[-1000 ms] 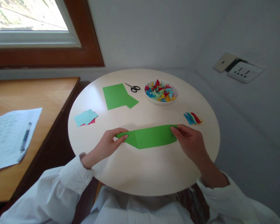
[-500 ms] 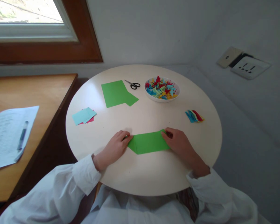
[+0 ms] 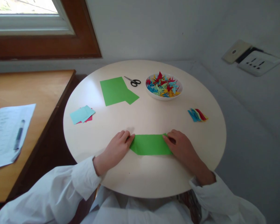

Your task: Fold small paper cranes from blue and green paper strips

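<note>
A folded sheet of green paper (image 3: 150,145) lies across the near middle of the round white table, with slanted edges at its left end. My left hand (image 3: 118,147) pinches the paper's left end between thumb and fingers. At the opposite end, my right hand (image 3: 180,146) is closed on the upper right corner, and its fingers hide part of that end. Beyond my hands, more green paper (image 3: 115,91), a square with a smaller piece by its lower right corner, rests flat beside black-handled scissors (image 3: 133,82).
A white bowl (image 3: 164,98) full of colourful folded paper pieces stands at the back. Light blue and red paper squares (image 3: 82,114) lie at left, coloured folded strips (image 3: 197,115) at right. Left of the table, a wooden desk (image 3: 46,102) holds written sheets and a pen (image 3: 19,134).
The green paper has turned slightly, so its long edges now run nearly level. Both hands keep their hold on it. The camera view has shifted a little.
</note>
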The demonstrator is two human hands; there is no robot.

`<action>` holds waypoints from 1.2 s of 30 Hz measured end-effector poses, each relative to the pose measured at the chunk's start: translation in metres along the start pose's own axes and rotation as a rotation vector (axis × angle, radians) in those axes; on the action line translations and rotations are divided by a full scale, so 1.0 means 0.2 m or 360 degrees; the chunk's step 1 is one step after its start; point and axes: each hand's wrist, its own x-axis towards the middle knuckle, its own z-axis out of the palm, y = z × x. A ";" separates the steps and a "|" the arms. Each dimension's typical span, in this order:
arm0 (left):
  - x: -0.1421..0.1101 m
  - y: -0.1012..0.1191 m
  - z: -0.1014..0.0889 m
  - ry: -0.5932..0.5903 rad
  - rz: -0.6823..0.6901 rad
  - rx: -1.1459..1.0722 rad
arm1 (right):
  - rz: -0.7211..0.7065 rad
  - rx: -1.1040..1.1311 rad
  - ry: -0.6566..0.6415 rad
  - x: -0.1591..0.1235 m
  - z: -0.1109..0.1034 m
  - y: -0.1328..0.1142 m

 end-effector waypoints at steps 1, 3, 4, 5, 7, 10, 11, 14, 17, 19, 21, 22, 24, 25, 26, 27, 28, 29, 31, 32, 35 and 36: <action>0.00 0.00 0.00 -0.0020 -0.0002 0.0028 | -0.0023 0.0016 0.0007 -0.01 0.00 0.00; 0.00 0.01 0.00 -0.0042 -0.0010 0.0071 | -0.0060 0.0045 0.0035 -0.02 0.01 0.01; 0.00 0.01 0.00 -0.0047 -0.0012 0.0082 | -0.0073 0.0058 0.0052 -0.03 0.01 0.01; 0.00 0.01 0.00 -0.0050 -0.0010 0.0088 | -0.0081 0.0067 0.0066 -0.03 0.02 0.01; 0.01 0.01 0.00 -0.0056 -0.0003 0.0100 | -0.0087 0.0082 0.0076 -0.04 0.02 0.02; 0.01 0.02 0.00 -0.0066 -0.0004 0.0127 | -0.0078 0.0086 0.0084 -0.04 0.03 0.02; 0.01 0.02 0.00 -0.0066 -0.0011 0.0126 | -0.0076 0.0084 0.0085 -0.04 0.03 0.02; 0.01 0.01 0.00 -0.0061 -0.0015 0.0094 | -0.0074 0.0082 0.0080 -0.05 0.03 0.02; 0.01 0.01 -0.01 -0.0057 -0.0007 0.0082 | -0.0068 0.0117 0.0086 -0.05 0.03 0.02; 0.01 0.01 -0.01 -0.0044 -0.0009 0.0069 | -0.0064 0.0157 0.0105 -0.06 0.02 0.02; 0.01 0.01 -0.01 -0.0022 -0.0017 0.0040 | -0.0063 0.0194 0.0125 -0.06 0.02 0.02; 0.00 0.01 0.00 -0.0012 -0.0020 0.0025 | -0.0060 0.0208 0.0133 -0.06 0.02 0.02; 0.00 0.01 0.00 0.0014 -0.0022 0.0014 | -0.0041 0.0230 0.0142 -0.07 0.02 0.02; 0.00 0.01 0.01 0.0034 -0.0020 0.0013 | -0.0031 0.0238 0.0143 -0.07 0.01 0.02; -0.01 0.01 0.01 0.0058 -0.0018 0.0008 | -0.0024 0.0243 0.0143 -0.06 0.01 0.02; -0.01 0.01 0.02 0.0086 -0.0019 -0.0003 | -0.0023 0.0249 0.0148 -0.06 0.01 0.02; -0.01 0.00 0.02 0.0119 -0.0022 -0.0021 | -0.0024 0.0257 0.0162 -0.06 0.01 0.02; -0.02 0.00 0.03 0.0151 -0.0028 -0.0043 | -0.0027 0.0267 0.0180 -0.06 0.01 0.02; -0.02 0.00 0.04 0.0200 -0.0044 -0.0087 | -0.0029 0.0294 0.0210 -0.05 0.01 0.02; -0.02 0.00 0.04 0.0215 -0.0048 -0.0104 | -0.0025 0.0309 0.0218 -0.05 0.01 0.02; -0.03 0.00 0.05 0.0218 -0.0041 -0.0134 | -0.0004 0.0351 0.0231 -0.05 0.01 0.02; -0.03 0.00 0.05 0.0207 -0.0039 -0.0134 | 0.0014 0.0369 0.0251 -0.06 0.01 0.02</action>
